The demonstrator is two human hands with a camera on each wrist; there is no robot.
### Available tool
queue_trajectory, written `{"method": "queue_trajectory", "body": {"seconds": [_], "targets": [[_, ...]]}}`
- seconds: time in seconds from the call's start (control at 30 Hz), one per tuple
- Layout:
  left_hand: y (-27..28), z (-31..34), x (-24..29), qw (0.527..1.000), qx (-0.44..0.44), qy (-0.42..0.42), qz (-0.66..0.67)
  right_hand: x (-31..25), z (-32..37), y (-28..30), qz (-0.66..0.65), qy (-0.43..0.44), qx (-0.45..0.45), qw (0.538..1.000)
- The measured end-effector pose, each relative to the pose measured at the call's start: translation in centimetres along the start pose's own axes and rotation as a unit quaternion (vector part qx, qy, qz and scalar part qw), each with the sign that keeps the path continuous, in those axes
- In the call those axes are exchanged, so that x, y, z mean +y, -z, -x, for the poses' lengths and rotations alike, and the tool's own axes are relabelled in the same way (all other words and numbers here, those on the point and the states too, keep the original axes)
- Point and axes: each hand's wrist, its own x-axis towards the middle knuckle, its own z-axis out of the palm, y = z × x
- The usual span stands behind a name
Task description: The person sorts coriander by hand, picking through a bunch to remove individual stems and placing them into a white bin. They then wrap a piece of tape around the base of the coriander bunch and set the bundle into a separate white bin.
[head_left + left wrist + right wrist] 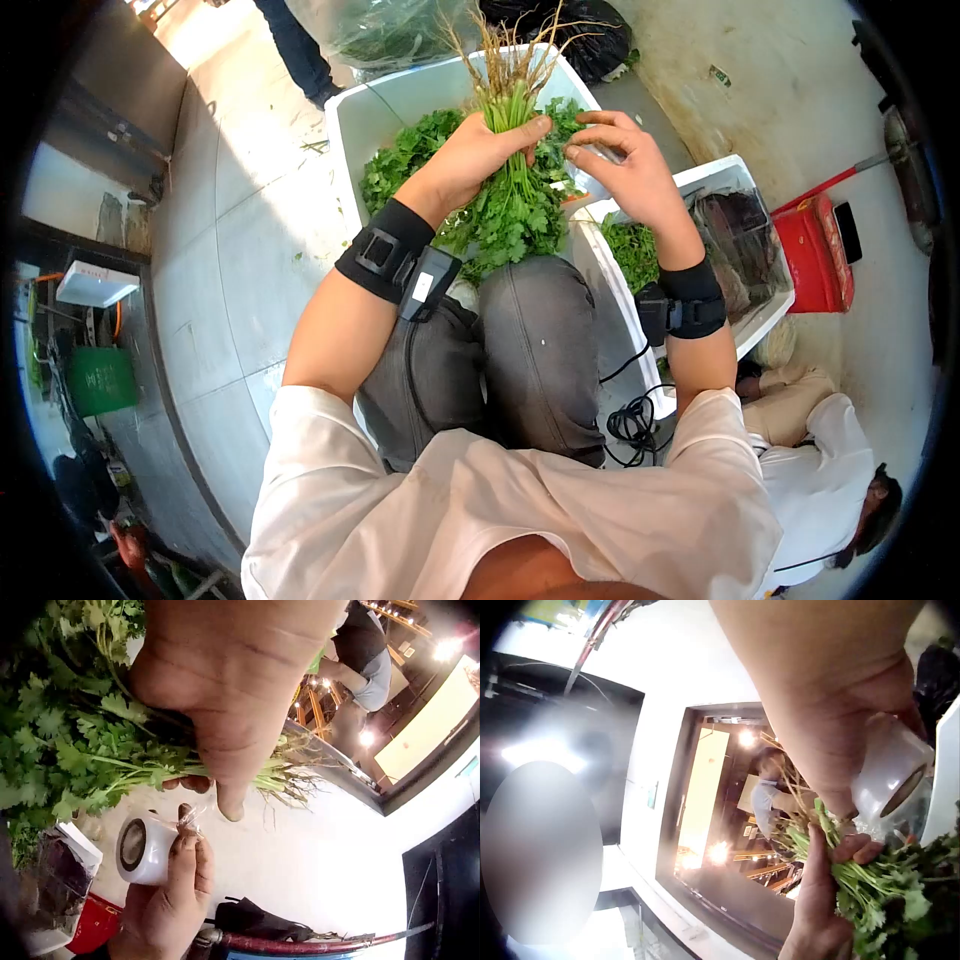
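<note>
My left hand grips a bunch of coriander around its stems, thumb across the front. Its pale roots point away from me, and the leaves hang toward my knees. To the right of the bunch, my right hand holds a roll of clear tape between thumb and fingers. In the left wrist view a crinkled free end of tape shows at the right hand's fingertips, close beside the stems. From the right wrist view, the roll's hollow core faces outward, beside the coriander.
Loose greens lie in a large white bin before my knees. Another white box at right holds greens and a dark bag. Black and clear plastic bags stand behind. A red dustpan and another person are right.
</note>
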Motion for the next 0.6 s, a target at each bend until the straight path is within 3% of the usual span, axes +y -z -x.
{"method": "queue_trajectory", "body": {"seconds": [0.17, 0.23, 0.33, 0.6], "targets": [[1.0, -0.6, -0.9, 0.998, 0.043, 0.044, 0.022, -2.5, -1.3, 1.1, 0.038, 0.067, -0.058, 0.995], [1.1, -1.1, -1.4, 0.989, 0.049, 0.066, 0.124, -3.6, -1.6, 1.2, -0.015, 0.044, -0.16, 0.986], [1.0, -1.0, -1.3, 0.993, 0.054, 0.089, 0.054, -4.3, -2.2, 0.0, -0.001, 0.099, -0.171, 0.98], [-0.3, -1.2, -0.8, 0.99, 0.055, 0.097, 0.091, -3.9, -4.0, -2.0, 0.181, 0.055, -0.117, 0.975]]}}
